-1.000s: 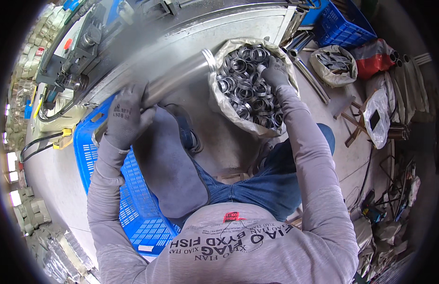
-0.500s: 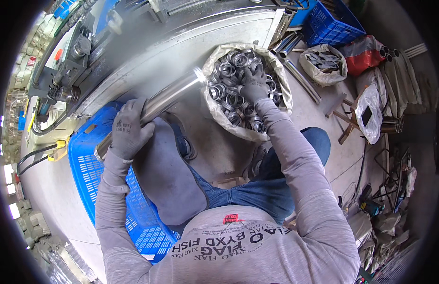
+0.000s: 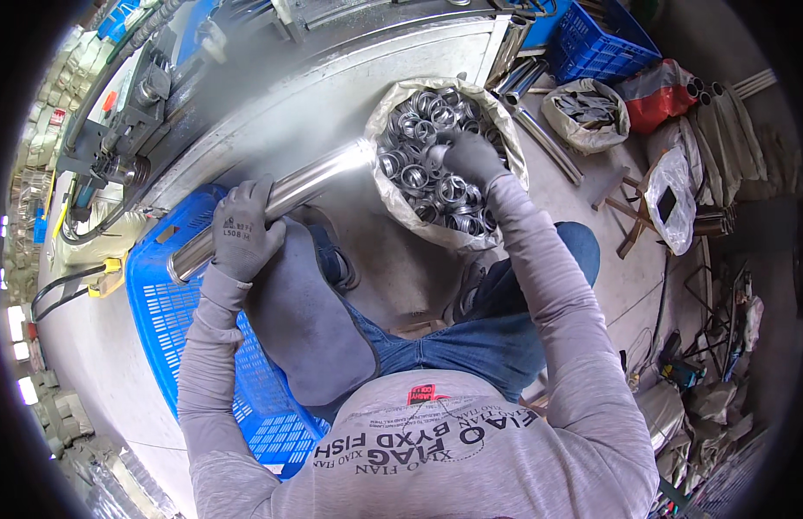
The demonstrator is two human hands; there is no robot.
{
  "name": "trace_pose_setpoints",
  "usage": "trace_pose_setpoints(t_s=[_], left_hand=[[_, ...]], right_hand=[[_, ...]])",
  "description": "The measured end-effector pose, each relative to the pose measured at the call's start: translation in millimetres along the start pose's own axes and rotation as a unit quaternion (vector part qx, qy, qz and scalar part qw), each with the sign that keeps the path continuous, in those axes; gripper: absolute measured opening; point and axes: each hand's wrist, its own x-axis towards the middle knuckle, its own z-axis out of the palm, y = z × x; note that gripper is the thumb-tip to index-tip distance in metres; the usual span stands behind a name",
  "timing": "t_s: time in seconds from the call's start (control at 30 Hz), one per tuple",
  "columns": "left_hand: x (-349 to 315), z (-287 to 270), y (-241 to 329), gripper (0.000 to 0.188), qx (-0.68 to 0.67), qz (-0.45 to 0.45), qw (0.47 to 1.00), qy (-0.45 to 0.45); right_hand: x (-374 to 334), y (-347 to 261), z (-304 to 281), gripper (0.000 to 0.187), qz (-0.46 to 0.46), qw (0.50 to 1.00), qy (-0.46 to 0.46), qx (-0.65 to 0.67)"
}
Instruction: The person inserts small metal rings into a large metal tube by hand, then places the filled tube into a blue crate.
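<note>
My left hand [image 3: 246,232], in a grey glove, is wrapped round a shiny metal tube [image 3: 319,179]. The tube slants over my lap; its upper end reaches the rim of a white woven sack [image 3: 386,192], and its lower end hangs above a blue plastic crate [image 3: 163,316]. Loose metal rings [image 3: 453,189] fill the sack. Inside its mouth, my right hand [image 3: 473,159], gloved alike, is curled with the back of the hand up. A slightly blurred metal ring [image 3: 437,156] shows at its fingertips, which are partly hidden.
A grey pad [image 3: 311,333] covers my left thigh. Beyond the sack stands a white machine base [image 3: 332,95]. To the right are a smaller sack of metal pieces [image 3: 589,112], metal tubes on the floor [image 3: 550,143], a stool [image 3: 625,212] and another blue crate [image 3: 605,48].
My right hand has gone from spread fingers over the rings to a curled grip, shifting slightly right. The left hand and tube have tilted a little, the tube's lower end rising.
</note>
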Motion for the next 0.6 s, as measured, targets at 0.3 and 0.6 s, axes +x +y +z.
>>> trace_pose_setpoints(t_s=[0.3, 0.6], left_hand=[[-1.5, -3.3, -3.2, 0.066, 0.004, -0.013, 1.000, -0.017], [137.0, -58.6, -29.7, 0.060, 0.047, 0.061, 0.974, 0.212]], right_hand=[[36.1, 92.5, 55.8, 0.053, 0.146, 0.953, 0.075, -0.256], [5.2, 77.2, 64.1, 0.040, 0.015, 0.988, 0.068, -0.136]])
